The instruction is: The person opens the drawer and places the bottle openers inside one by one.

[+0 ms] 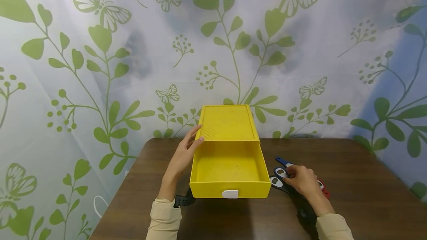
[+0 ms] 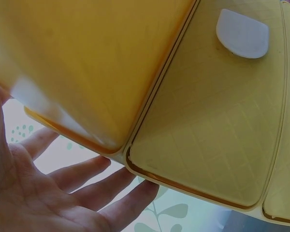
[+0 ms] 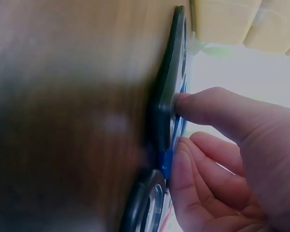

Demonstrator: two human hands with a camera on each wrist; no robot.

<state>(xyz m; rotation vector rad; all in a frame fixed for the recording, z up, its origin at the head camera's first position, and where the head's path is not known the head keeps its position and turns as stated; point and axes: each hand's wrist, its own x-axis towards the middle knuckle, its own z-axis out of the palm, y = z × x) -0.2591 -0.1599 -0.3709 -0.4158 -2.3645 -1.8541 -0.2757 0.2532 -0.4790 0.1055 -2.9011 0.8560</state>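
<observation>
A yellow drawer cabinet (image 1: 230, 121) stands in the middle, its top drawer (image 1: 230, 189) pulled out and bare inside, with a white handle (image 1: 230, 194). My left hand (image 1: 183, 158) rests against the cabinet's left side, fingers fairly straight; the left wrist view shows fingertips along the edge beside the lower drawer front (image 2: 208, 111). To the right, my right hand (image 1: 303, 180) pinches a blue bottle opener (image 1: 281, 172) between thumb and fingers. A black bottle opener (image 1: 276, 182) lies right beside it, and another blue one (image 1: 282, 161) lies behind. A red one (image 1: 322, 186) is partly hidden by the hand.
The brown wooden table (image 1: 140, 195) carries everything. Behind it hangs a pale curtain (image 1: 150, 47) printed with green leaves and butterflies. A white cable (image 1: 98, 206) loops beyond the table's left edge. Black wrist straps (image 1: 185, 199) sit at both sleeves.
</observation>
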